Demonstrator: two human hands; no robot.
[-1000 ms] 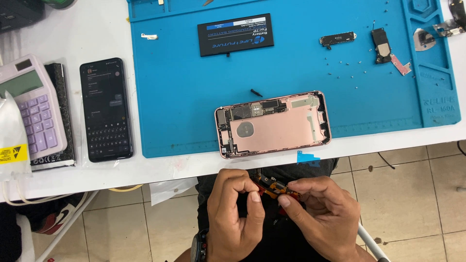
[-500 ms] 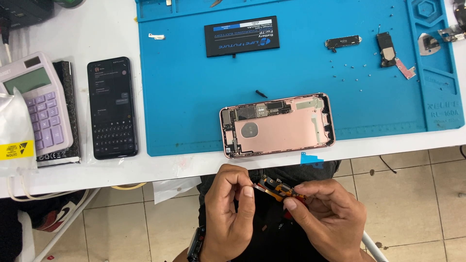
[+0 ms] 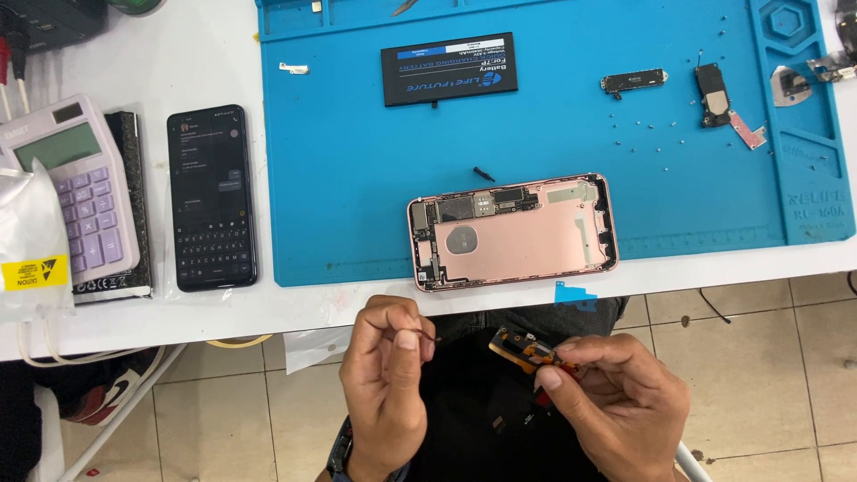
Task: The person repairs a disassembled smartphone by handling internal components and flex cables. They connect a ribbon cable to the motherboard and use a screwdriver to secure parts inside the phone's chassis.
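My right hand [image 3: 607, 397] pinches a small orange and black flex cable part [image 3: 522, 350] below the table edge, over my lap. My left hand [image 3: 388, 375] has thumb and forefinger closed on a thin dark strip [image 3: 427, 337], held apart from the flex part. Just above both hands, an opened pink-gold phone shell [image 3: 513, 232] lies on the blue work mat [image 3: 357, 178] at its front edge, its inner boards showing on the left side.
On the mat lie a black battery [image 3: 449, 69], small black modules [image 3: 634, 81] [image 3: 711, 94], a loose black bit [image 3: 483, 173] and several tiny screws [image 3: 656, 147]. Left of the mat sit a dark phone [image 3: 212, 196], a lilac calculator [image 3: 71, 192] and a clear bag [image 3: 31, 241].
The hands have drawn apart: my left hand pulled left with the thin strip, away from the flex part in my right hand. The view shifted slightly.
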